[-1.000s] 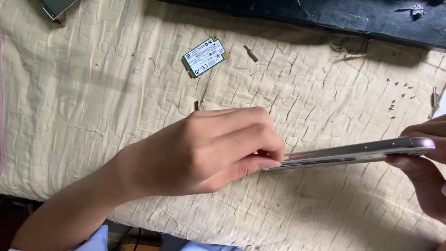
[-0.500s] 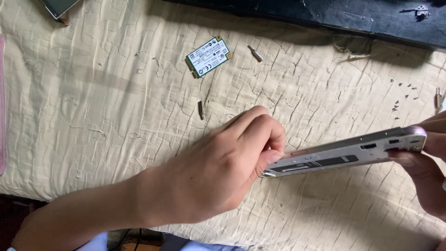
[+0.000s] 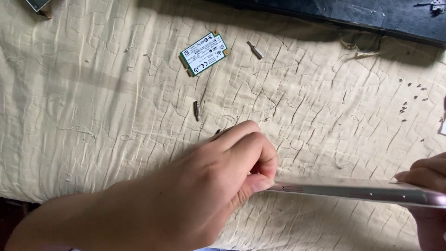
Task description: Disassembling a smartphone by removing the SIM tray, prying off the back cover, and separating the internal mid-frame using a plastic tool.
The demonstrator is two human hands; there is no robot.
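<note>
Here the slim silver device (image 3: 353,190) lies edge-on, its long axis running left to right between both hands: the left hand (image 3: 204,195) pinches its left end, the right hand (image 3: 425,186) grips its right end, above the cream cloth (image 3: 93,102).

circuit card (image 3: 204,53), loose bits (image 3: 196,110), open cloth (image 3: 93,102)
</note>
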